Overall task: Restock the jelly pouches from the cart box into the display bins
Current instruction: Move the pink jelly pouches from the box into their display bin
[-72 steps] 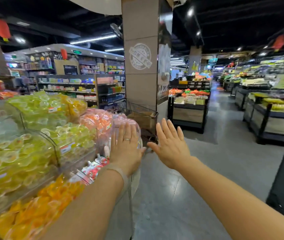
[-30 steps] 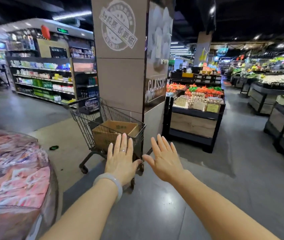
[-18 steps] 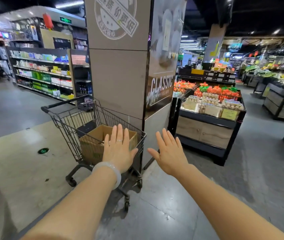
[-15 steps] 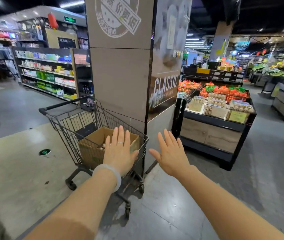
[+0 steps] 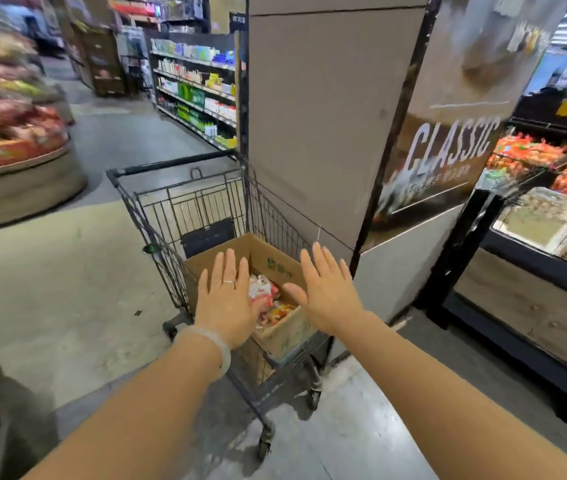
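"CLASSIC" in big white capitals on the dark poster point(image 5: 448, 147) covering the pillar's right face, smaller illegible script just beneath. Green print on the cardboard box point(image 5: 276, 268) left of that pillar, too blurred to read.

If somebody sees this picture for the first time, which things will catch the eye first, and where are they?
First come the two open hands, left hand and right hand, stretched out over the cardboard box in the middle. The box sits in a black wire shopping cart and holds colourful jelly pouches. Behind the cart stands a big pillar with the word CLASSIC on its side.
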Tool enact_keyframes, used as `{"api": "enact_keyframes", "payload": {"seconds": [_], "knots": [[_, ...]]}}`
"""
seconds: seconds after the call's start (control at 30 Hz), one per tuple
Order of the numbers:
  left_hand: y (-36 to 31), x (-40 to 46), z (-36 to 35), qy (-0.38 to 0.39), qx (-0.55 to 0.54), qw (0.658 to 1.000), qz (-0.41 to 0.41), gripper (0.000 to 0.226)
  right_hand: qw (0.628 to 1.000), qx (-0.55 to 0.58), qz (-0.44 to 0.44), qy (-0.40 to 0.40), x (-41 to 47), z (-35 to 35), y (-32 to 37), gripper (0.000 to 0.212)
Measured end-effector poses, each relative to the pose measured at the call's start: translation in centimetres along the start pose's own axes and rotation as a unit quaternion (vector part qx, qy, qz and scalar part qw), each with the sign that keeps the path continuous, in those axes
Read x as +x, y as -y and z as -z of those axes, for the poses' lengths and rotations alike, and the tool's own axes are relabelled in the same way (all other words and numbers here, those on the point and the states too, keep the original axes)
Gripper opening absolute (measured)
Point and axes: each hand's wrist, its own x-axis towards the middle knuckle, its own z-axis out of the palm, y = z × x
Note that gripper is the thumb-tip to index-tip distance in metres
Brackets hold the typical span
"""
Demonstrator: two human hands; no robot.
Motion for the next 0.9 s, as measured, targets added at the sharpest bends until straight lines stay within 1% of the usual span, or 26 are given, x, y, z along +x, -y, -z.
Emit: {"api": "enact_keyframes", "payload": {"seconds": [0.1,0.2,0.3,0.5,0.63,0.83,0.9], "knots": [[0.6,4.0,-2.0,0.014,0.006,0.999,0.041,0.074,0.999,0.006,0.043,0.019,5.7,-2.1,-0.6,0.069],[1.5,8.5,-3.8,0.017,0.01,0.998,0.065,0.073,0.996,0.018,0.071,0.045,10.8,-4.1,-1.1,0.071],[2.0,13.8,-5.9,0.005,0.001,0.997,0.08,0.073,0.994,0.013,0.082,0.069,15.7,-6.0,-2.4,0.072],[1.8,22.0,-10.5,0.059,-0.033,0.993,0.101,0.071,0.99,0.001,0.087,0.112,25.1,-9.4,-5.7,0.07],[2.0,24.8,-13.7,0.1,-0.033,0.988,0.115,0.071,0.98,0.003,0.077,0.182,28.8,-13.2,-7.1,0.07],[2.9,27.2,-19.1,0.161,-0.079,0.966,0.184,0.076,0.969,0.055,0.065,0.23,33.0,-19.5,-9.4,0.07],[3.5,28.0,-20.8,0.176,-0.095,0.957,0.211,0.078,0.964,0.054,0.07,0.25,34.7,-21.3,-9.8,0.071]]}}
